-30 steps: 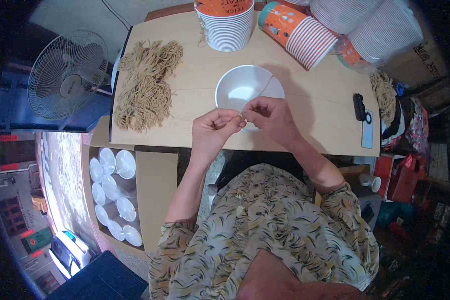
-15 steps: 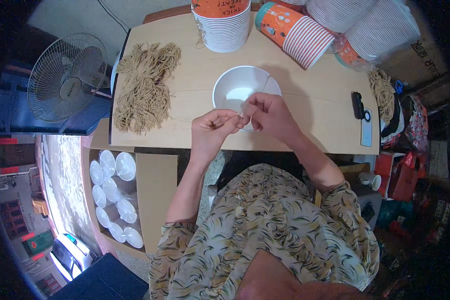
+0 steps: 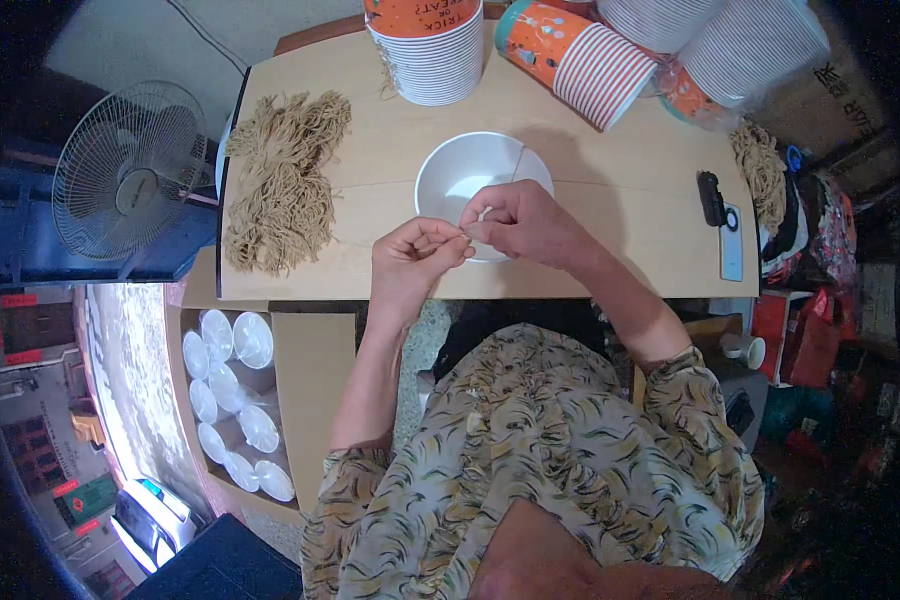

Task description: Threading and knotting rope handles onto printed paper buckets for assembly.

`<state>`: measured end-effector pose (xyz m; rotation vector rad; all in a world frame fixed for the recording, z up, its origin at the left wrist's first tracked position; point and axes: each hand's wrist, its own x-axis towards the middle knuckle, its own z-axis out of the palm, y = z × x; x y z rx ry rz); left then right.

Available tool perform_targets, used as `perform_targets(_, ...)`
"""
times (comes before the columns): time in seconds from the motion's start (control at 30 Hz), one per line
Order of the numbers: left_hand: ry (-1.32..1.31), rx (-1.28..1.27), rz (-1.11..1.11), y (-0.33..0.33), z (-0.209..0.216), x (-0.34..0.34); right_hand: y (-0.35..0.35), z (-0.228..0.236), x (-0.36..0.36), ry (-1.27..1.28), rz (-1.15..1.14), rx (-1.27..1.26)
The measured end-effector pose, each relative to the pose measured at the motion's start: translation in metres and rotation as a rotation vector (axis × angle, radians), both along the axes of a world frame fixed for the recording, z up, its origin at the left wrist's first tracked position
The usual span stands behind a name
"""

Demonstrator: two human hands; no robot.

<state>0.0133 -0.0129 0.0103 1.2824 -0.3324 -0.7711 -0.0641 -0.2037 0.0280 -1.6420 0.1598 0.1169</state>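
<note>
A white paper bucket (image 3: 440, 175) stands near the front edge of the table, its mouth facing up. From its far right rim a thin cord (image 3: 518, 162) runs down toward my right hand (image 3: 530, 225). The fingers of that hand are closed in a pinch over the bucket's near side. Opposite it, my left hand (image 3: 407, 262) is pinched too, at the near left of the rim, its fingertips meeting those of the right. Between them the cord's end is very small and mostly covered by the fingers.
Tan cord bundles (image 3: 285, 185) lie at the table's left. Behind stand a stack of buckets (image 3: 430, 65) and a tipped orange-patterned stack (image 3: 580, 65). A phone (image 3: 732, 245) and a black object (image 3: 711, 198) lie right. A carton (image 3: 315, 400) holds several clear plastic cups; a fan (image 3: 135, 180) stands left.
The view has shifted slightly. My right fingertips have moved a little and now lie closer to level with my left ones; both hands stay pinched together over the bucket's near rim.
</note>
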Motion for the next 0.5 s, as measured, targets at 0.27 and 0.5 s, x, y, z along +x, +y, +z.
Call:
perform_targets(0.27, -0.093, 0.026, -0.024, 0.0004, -0.0017, -0.0001, -0.0059, -0.001, 0.0005, 0.01, 0.128, 0.037)
perform_targets(0.5, -0.14, 0.036, -0.108, 0.0027, 0.0024, 0.0007, -0.0042, -0.0032, 0.0017, -0.043, 0.228, -0.019)
